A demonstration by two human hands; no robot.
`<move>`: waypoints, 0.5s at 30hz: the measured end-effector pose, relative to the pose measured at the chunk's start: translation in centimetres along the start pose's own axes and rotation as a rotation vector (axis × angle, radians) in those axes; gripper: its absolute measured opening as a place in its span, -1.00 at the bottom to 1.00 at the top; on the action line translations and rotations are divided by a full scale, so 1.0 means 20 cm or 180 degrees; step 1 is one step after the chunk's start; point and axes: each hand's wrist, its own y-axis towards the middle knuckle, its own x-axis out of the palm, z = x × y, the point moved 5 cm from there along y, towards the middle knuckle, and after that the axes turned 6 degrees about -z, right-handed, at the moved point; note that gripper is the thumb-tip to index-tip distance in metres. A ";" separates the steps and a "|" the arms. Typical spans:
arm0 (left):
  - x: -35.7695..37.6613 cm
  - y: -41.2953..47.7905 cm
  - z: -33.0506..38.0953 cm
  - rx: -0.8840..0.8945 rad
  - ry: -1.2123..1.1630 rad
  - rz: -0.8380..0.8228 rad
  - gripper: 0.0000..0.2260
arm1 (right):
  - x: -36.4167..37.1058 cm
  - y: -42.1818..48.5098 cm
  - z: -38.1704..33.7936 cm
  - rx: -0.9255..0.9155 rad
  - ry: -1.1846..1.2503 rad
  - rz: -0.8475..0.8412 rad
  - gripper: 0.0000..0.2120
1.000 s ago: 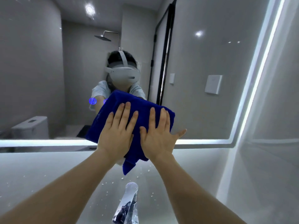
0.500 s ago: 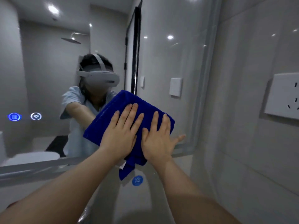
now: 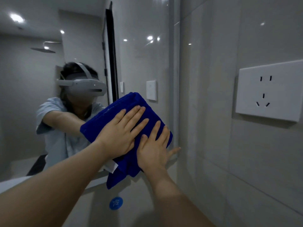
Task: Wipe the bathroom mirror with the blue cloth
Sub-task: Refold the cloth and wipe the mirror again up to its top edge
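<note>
Head view.
A: Our left hand (image 3: 119,135) and right hand (image 3: 153,149) lie flat, fingers straight, pressing the cloth (image 3: 129,102) onto the mirror (image 3: 139,63).
B: Its edge (image 3: 171,79) sits just past our right thumb; we press evenly into that corner.

The left hand (image 3: 118,135) and right hand (image 3: 152,149) hide the cloth (image 3: 127,102) at its middle. Right of it the socket (image 3: 268,92) is cut off; below, the sticker (image 3: 116,203) has a blurred mark.
</note>
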 end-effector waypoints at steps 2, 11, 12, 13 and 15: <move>-0.01 0.03 -0.01 0.0220 0.0022 -0.0013 -0.47 | 0.01 0.01 0.00 0.0119 0.0186 0.0016 -0.42; -0.10 0.06 -0.07 0.0649 0.0320 0.0470 -0.47 | 0.04 -0.01 -0.06 0.0344 0.1113 0.0246 -0.42; -0.12 0.06 -0.07 0.0691 0.0323 0.0526 -0.48 | 0.05 -0.01 -0.07 0.0376 0.1221 0.0272 -0.42; -0.14 0.07 -0.08 0.0743 0.0319 0.0558 -0.48 | 0.06 -0.01 -0.08 0.0398 0.1310 0.0316 -0.41; -0.15 0.07 -0.09 0.0829 0.0316 0.0504 -0.47 | 0.06 -0.01 -0.10 0.0407 0.1491 0.0431 -0.39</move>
